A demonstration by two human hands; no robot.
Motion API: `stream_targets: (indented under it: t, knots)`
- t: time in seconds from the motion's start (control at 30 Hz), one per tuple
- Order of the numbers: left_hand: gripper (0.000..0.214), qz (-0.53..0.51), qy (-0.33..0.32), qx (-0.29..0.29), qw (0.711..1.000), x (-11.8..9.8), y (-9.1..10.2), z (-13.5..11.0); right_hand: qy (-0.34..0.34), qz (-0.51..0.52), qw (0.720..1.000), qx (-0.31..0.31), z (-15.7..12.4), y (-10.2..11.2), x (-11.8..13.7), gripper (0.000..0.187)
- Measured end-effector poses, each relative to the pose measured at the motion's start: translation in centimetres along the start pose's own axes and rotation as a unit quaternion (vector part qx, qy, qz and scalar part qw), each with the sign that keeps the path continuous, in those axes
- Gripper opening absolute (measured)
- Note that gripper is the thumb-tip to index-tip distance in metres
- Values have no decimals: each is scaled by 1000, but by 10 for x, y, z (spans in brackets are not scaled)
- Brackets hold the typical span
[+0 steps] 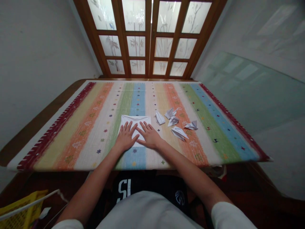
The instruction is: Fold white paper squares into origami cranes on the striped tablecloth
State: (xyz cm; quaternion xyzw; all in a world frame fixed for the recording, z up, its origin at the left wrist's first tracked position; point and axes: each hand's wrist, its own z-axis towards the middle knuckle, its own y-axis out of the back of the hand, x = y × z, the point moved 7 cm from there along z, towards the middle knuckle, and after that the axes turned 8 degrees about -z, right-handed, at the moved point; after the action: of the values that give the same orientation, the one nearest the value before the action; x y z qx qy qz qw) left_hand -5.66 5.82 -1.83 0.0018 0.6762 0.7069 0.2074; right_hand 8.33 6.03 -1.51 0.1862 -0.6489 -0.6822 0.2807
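A white sheet of paper point(136, 124) lies flat on the striped tablecloth in front of me, with a folded flap along its far edge. My left hand point(125, 137) rests palm down on the sheet's left part, fingers spread. On the right part lies my right hand point(149, 136), also flat with its fingers apart. The two thumbs come close together near the sheet's middle. Just right of the paper sit several folded white paper pieces, among them a narrow one point(159, 118), a pointed one point(179, 133) and a winged one point(191, 125).
The striped tablecloth point(95, 127) covers a table whose wooden edge point(69, 92) shows at the left. Beyond stands a wooden door point(149, 35) with glass panes. A greenish glass panel point(252, 92) leans along the right wall. A yellow basket point(26, 210) is low at the left.
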Motion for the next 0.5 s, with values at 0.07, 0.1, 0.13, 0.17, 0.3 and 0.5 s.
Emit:
stream_targets:
  t: [0.07, 0.1, 0.13, 0.17, 0.3, 0.5]
  knots:
    - [66, 10, -3, 16, 1000, 0, 0, 1, 4, -10, 1000, 0, 5, 6, 0, 69]
    - [66, 12, -4, 19, 1000, -1, 1, 2, 6, -14, 1000, -2, 9, 9, -1, 63]
    - [66, 13, -5, 23, 1000, -1, 2, 3, 10, -18, 1000, -5, 13, 12, -2, 58]
    - [67, 13, -4, 24, 1000, -1, 4, 4, 15, -19, 1000, -8, 16, 13, -3, 55]
    - [68, 2, 2, 20, 1000, 0, 6, 5, 15, 0, 1000, -6, 24, 9, -12, 54]
    - [68, -17, -3, 6, 1000, 1, 3, 2, 16, 15, 1000, -5, 23, 2, -17, 56]
